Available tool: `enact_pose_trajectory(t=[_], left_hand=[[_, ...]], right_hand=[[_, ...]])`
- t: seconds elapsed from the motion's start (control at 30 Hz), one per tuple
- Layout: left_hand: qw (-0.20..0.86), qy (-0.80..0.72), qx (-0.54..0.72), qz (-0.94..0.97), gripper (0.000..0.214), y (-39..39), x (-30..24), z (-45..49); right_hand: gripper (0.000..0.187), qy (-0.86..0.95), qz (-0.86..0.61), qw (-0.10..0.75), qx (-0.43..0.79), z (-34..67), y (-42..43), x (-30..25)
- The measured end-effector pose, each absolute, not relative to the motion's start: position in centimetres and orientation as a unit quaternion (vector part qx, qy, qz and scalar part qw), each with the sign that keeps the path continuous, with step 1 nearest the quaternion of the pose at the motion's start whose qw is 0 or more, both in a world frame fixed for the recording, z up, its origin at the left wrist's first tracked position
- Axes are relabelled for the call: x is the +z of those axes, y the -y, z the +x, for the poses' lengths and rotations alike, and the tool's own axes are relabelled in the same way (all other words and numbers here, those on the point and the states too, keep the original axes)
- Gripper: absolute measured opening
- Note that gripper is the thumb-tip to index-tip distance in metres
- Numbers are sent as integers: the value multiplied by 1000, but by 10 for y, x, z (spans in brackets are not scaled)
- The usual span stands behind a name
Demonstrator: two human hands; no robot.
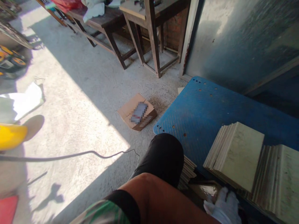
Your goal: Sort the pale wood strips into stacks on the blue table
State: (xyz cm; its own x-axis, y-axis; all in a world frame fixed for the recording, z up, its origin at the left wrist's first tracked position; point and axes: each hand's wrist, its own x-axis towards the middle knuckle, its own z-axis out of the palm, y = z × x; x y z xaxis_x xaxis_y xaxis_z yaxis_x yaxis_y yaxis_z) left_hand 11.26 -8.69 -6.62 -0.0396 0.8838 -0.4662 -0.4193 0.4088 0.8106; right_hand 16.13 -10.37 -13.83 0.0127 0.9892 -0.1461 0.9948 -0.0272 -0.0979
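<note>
My left hand (223,205), in a white glove, is at the bottom right, with the bare forearm reaching across from the left. Its fingers are at the right edge of a glossy brownish tile (202,190), which sits tilted beside the blue platform, and they appear to grip it. Behind the hand stands a stack of pale tiles (243,152) on edge, with a second tile stack (285,180) to its right. More tile edges (188,168) show between my knee and the platform. My right hand is out of view.
The blue platform (224,105) fills the right. An open cardboard box (130,109) with a blurred-out object on it lies on the concrete floor. A cable (70,155) crosses at left, near a yellow object (11,137). Wooden tables (140,18) stand behind; my black-clad knee (163,152) is close.
</note>
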Motion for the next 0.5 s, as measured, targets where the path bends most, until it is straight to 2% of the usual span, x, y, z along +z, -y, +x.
enact_pose_trajectory(t=[0.3,0.5], left_hand=[[679,-499,514,162,47,97,-73,108],[686,-493,519,132,47,96,-72,104]], right_hand=[[99,-663,742,53,-89,142,104,-127],[100,-646,756,29,-102,136,105,-124]])
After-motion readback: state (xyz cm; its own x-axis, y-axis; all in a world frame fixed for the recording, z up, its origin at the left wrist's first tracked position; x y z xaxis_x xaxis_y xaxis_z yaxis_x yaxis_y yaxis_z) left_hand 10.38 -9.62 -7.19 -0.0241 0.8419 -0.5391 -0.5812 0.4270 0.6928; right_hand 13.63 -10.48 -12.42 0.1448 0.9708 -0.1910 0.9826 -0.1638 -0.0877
